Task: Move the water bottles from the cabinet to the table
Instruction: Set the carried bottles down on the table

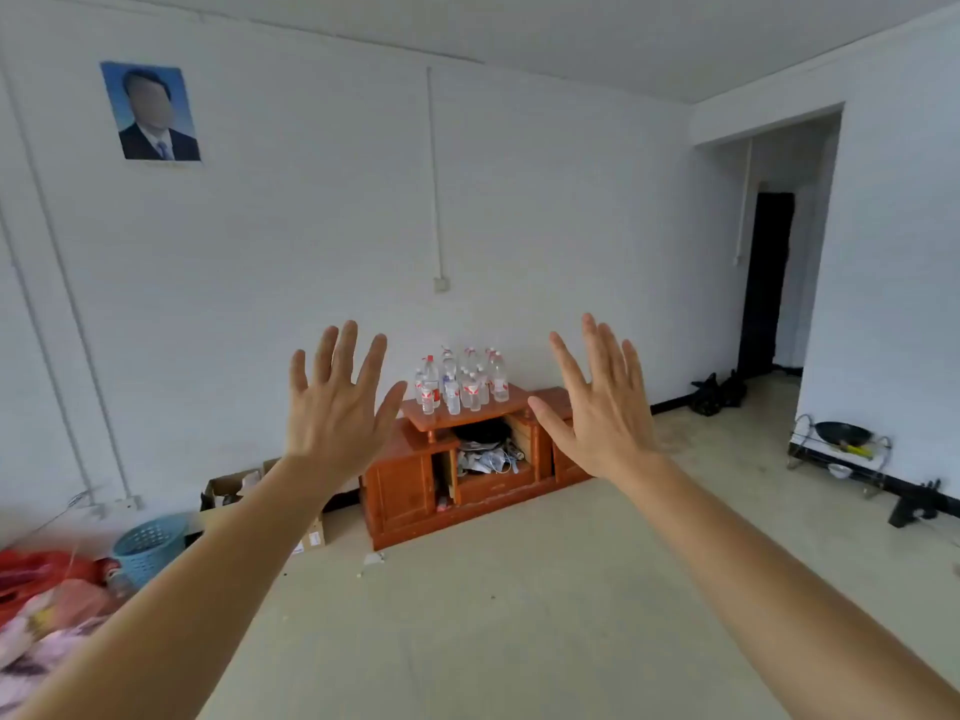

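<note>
Head view: the water bottles (461, 379) stand upright in a tight cluster on the raised top shelf of the cabinet (457, 459), a low reddish wooden unit set against the far white wall. None of them has left it, so the task looks to be at its very start. Below the bottles, the cabinet's open middle bay holds a dark round thing and a jumble of papers and cords; what they are exactly is too small to tell.

Well in front of the cabinet, both arms are stretched forward with the backs of the hands to the camera. The left hand (335, 407) appears just left of the bottle cluster and the right hand (597, 407) just right of it, but both are far short of the cabinet across bare floor. The fingers (345, 350) of each hand are spread wide and released, grasping nothing.

Left of the cabinet lie cardboard boxes (234, 488) and, nearer the camera, a pale blue basket (148, 545). Right of the cabinet, a dark doorway (766, 283) opens, and a wire rack (836, 449) holding a pan stands by the side wall. No counter shows here.

The step in hand seems to be the approach. The next move calls for walking up to the cabinet, then closing a hand around a front bottle without toppling its close neighbours, and finding the counter, which must lie out of view.
</note>
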